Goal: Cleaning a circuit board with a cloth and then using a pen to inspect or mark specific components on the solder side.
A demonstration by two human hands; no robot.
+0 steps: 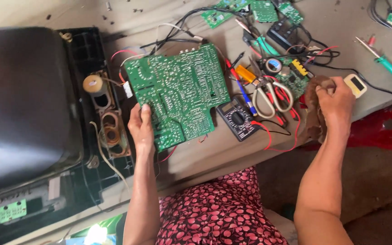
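Note:
A large green circuit board point(178, 93) lies solder side up in the middle of the bench, tilted. My left hand point(142, 128) grips its lower left edge, thumb on top. My right hand point(336, 100) is closed on a crumpled brown cloth point(313, 97) at the bench's right edge. Between the hands sits a black multimeter point(237, 118) with red and black leads, and white-handled scissors point(271, 96) lie beside it.
An opened old television point(28, 104) with a dark tube fills the left. Smaller green boards point(264, 11), a tape roll point(274, 66), a blue pen point(246, 97), a green-handled soldering iron point(389, 68) and tangled wires crowd the far bench. A red floor shows at right.

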